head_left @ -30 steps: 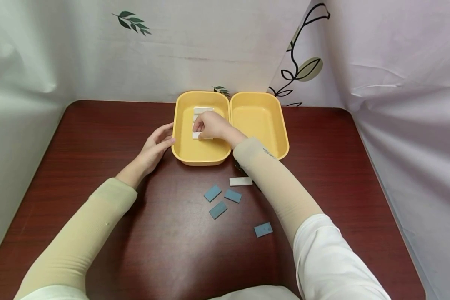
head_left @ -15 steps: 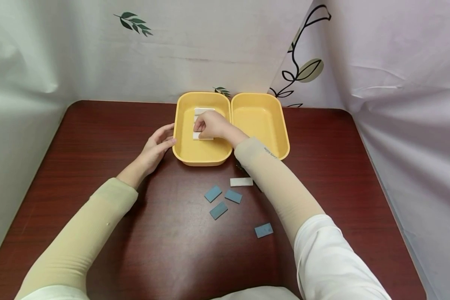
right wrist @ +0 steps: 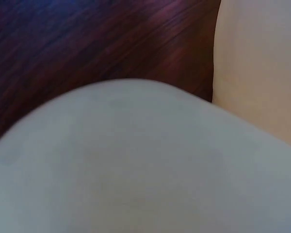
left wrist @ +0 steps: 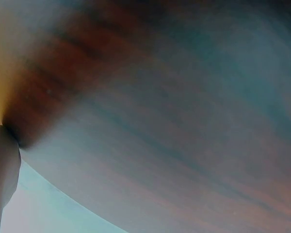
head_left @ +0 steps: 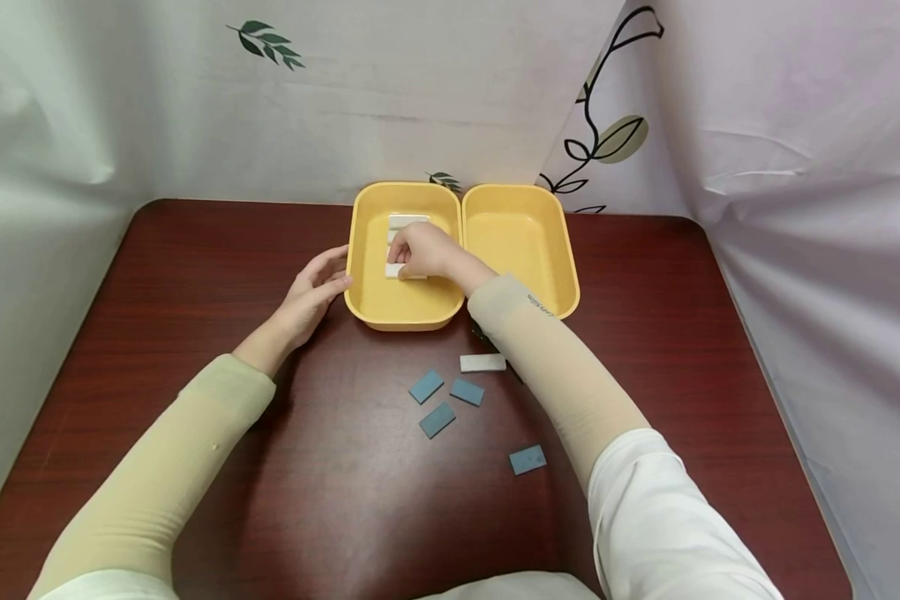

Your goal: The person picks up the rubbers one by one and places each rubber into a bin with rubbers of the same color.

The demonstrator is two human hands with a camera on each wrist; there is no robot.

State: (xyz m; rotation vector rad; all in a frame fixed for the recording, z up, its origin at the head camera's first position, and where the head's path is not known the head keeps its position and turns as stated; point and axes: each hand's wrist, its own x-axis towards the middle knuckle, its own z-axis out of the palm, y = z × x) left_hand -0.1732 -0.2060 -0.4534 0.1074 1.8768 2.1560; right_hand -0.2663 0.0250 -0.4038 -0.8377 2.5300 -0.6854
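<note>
In the head view the left yellow tray holds several white pieces lying in a column. My right hand is inside it, fingers curled down over the pieces, thumb at the lowest white piece; the fingertips are partly hidden, so whether they pinch a piece is unclear. My left hand rests against the tray's left wall with fairly straight fingers and the thumb near the rim. The left wrist view has a blurred bit of hand at its left edge. The right wrist view is filled mostly by sleeve fabric.
A second yellow tray stands against the first on its right. Nearer on the dark red table lie a white piece and several blue pieces. Something dark shows partly under the right forearm. Curtains enclose the back and sides.
</note>
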